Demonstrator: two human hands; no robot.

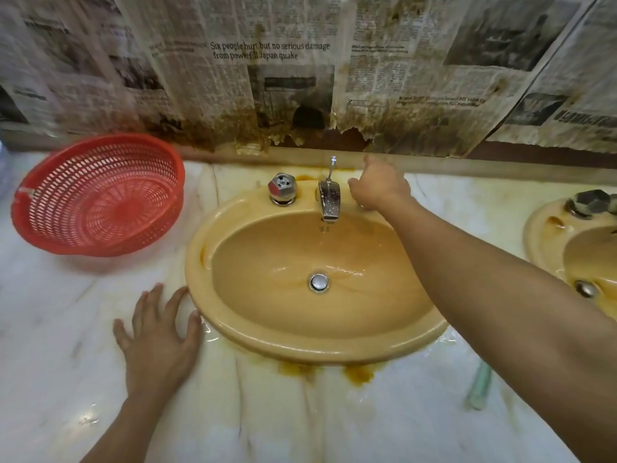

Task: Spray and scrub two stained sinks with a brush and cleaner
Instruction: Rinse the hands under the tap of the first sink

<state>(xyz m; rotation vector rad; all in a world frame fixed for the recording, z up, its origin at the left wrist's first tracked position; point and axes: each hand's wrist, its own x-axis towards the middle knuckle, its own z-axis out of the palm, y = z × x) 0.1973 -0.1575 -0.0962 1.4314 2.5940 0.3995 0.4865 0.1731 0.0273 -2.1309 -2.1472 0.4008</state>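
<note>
The white veined marble tabletop [283, 426] is glossy and wet along its near edge. The left hand [157, 332] lies flat on it with fingers spread, just beside the front-left rim of the tan oval glazed ceramic sink [300, 349]. If weight goes onto that palm, it could slide on the film of water.

Toward the tabletop's front right lies a pale green translucent stick [479, 385], too blurred to call a brush. No cleaner bottle shows. Orange-brown rust stains [359, 375] sit below the sink's front rim.

The smooth bowl runs down to a round chrome drain plug [319, 282]. At the back rim the right hand [377, 187] covers whatever sits right of the spotted chrome spout [329, 202]; I cannot tell whether it grips.

A hard burst of water could splash the torn, sodden newspaper [300, 61] on the wall. A red perforated plastic basket [100, 195] sits tilted at the back left. The second tan sink [542, 242] is cut off at the right edge.
</note>
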